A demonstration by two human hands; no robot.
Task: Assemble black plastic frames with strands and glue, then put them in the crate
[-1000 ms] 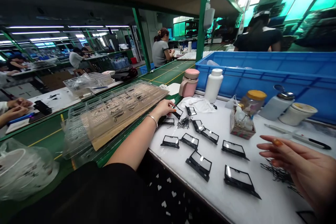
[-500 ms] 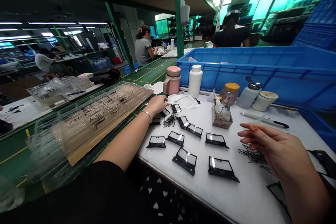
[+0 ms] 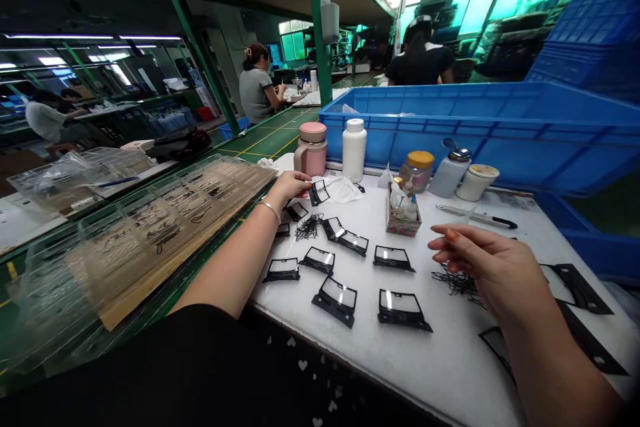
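Observation:
At the far left of the white table, my left hand (image 3: 289, 191) pinches a black-framed clear window piece (image 3: 319, 192) by its edge, just above a crumpled white cloth (image 3: 345, 188). My right hand (image 3: 475, 257) is over the right side, thumb and fingertips pressed together; whatever they hold, if anything, is too small to make out. Under it lies a pile of thin black strips (image 3: 456, 280). Several similar black-framed pieces (image 3: 339, 300) lie spread across the table between my hands, with another small heap of black strips (image 3: 309, 227) near my left wrist.
Behind the table stand a pink mug (image 3: 315, 150), a white bottle (image 3: 354, 150), a small box of supplies (image 3: 403, 217), jars and a large blue crate (image 3: 475, 113). Tweezers (image 3: 475, 215) lie at right. A clear compartment tray (image 3: 165, 213) sits left. Co-workers sit farther back.
My left hand has taken hold of a black-framed piece and raised it from the table. The fingertips of my right hand have come closer together. The whole view has shifted somewhat.

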